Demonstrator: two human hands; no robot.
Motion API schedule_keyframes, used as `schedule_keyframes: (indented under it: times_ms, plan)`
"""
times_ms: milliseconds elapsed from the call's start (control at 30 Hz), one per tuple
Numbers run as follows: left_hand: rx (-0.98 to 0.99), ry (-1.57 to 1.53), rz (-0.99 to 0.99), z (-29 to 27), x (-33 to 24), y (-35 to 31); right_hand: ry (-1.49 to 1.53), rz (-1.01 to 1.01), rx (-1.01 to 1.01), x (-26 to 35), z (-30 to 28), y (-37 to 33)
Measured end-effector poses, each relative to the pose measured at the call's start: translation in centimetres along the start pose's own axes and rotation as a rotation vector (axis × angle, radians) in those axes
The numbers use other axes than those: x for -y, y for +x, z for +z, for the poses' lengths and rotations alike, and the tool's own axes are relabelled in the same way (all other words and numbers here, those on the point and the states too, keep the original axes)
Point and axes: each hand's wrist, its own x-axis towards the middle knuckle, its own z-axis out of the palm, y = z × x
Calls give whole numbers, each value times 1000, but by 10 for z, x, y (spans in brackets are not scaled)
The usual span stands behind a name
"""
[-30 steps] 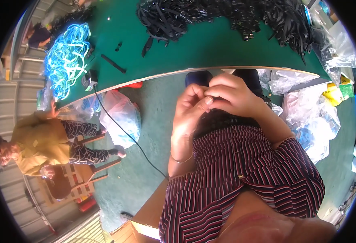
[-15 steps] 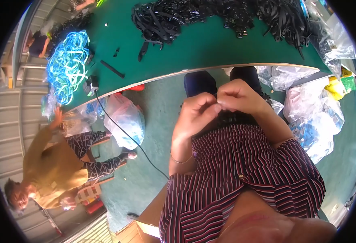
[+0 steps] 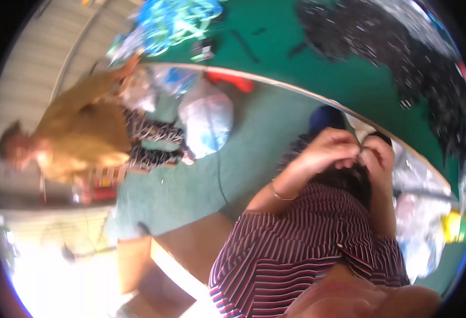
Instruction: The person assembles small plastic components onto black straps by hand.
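Observation:
My left hand (image 3: 329,152) and my right hand (image 3: 377,155) meet above my lap, fingers pinched closed and fingertips nearly touching. Something small and dark seems to be between them, but it is too small and blurred to name. Under the hands lies a dark heap (image 3: 344,180) on my lap, largely hidden. Beyond them, on the green table (image 3: 275,66), is a big pile of black straps (image 3: 371,47) with small buckles, smeared by motion.
Blue and pale green straps (image 3: 177,21) lie at the table's far left, near a small black-and-white device (image 3: 202,50). A co-worker in a mustard top (image 3: 84,127) reaches toward the table. An open cardboard box (image 3: 190,244) stands at my left; filled plastic bags (image 3: 206,114) rest on the floor.
The view has swung left, so the table and my hands appear farther right and the cardboard box shows more. My hands stay pinched together over my lap.

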Motion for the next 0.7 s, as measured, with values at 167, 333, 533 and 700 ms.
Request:
schedule_keyframes:
  times_ms: [167, 333, 533, 700]
  plan:
    - [-8, 181, 79, -3, 35, 2, -512, -365, 127, -21, -12, -1]
    - [-44, 200, 106, 1, 51, 6, -468, -323, 78, -41, -24, -6]
    - [-16, 124, 119, -9, 58, 14, -285, -304, 146, -60, -29, 1]
    - [-14, 70, 127, -13, 36, 14, -256, -298, 137, -39, -17, 16]
